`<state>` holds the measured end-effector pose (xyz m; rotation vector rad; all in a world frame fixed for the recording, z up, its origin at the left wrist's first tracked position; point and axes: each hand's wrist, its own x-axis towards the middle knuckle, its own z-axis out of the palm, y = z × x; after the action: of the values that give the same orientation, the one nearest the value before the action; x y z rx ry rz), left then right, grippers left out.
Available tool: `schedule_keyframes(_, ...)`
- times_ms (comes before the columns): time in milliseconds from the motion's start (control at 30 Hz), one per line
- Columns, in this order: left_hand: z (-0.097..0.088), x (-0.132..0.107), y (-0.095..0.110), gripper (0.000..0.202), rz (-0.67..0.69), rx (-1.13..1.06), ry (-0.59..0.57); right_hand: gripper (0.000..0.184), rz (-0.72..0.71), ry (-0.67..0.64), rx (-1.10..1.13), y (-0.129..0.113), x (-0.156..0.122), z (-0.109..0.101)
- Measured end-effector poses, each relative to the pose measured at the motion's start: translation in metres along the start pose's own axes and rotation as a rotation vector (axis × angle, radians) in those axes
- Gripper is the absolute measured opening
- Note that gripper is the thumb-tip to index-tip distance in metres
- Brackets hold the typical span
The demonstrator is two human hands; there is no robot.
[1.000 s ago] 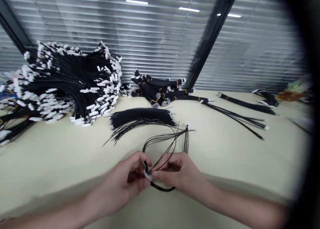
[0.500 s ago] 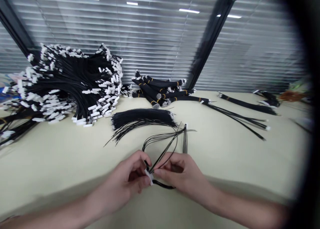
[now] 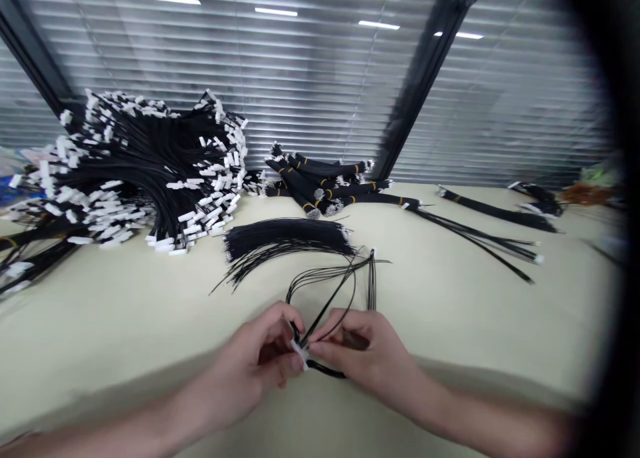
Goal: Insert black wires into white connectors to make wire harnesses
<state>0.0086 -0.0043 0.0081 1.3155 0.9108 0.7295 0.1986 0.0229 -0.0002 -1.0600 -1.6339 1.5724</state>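
My left hand (image 3: 265,358) is closed, its thumb and fingers pinching a small white connector (image 3: 301,353). Several thin black wires (image 3: 327,303) run from the connector up toward a second white connector (image 3: 373,252) lying on the table, and a thicker black loop (image 3: 324,369) passes below toward my right palm. With thumb and forefinger together, my right hand (image 3: 365,348) pinches one thin black wire (image 3: 353,291) close beside the white connector. Whether that wire's tip sits inside the connector is hidden by the fingertips.
Behind my hands lies a loose bundle of black wires (image 3: 290,237) on the pale table (image 3: 450,298). A large heap of white-ended cables (image 3: 145,158) stands at back left. Yellow-banded wire bundles (image 3: 330,181) lie at back centre, near the blinds. More cables (image 3: 480,238) extend to the right.
Both hands keep the same grip on the connector and the wire. The whole view has shifted very slightly; otherwise little differs.
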Motion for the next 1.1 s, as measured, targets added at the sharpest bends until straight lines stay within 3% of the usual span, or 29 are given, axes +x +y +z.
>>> schedule_keyframes(233,-0.0006,0.0006,-0.0011,0.012,-0.004,0.016,0.005,0.02,-0.053,-0.002,-0.006,0.0034,-0.0004,-0.0003)
schedule_keyframes(1100,0.0001,0.0007,-0.0002,0.014,-0.024,0.056,0.012,0.021,0.081,0.028,-0.143,-0.0035,0.0024,0.0009)
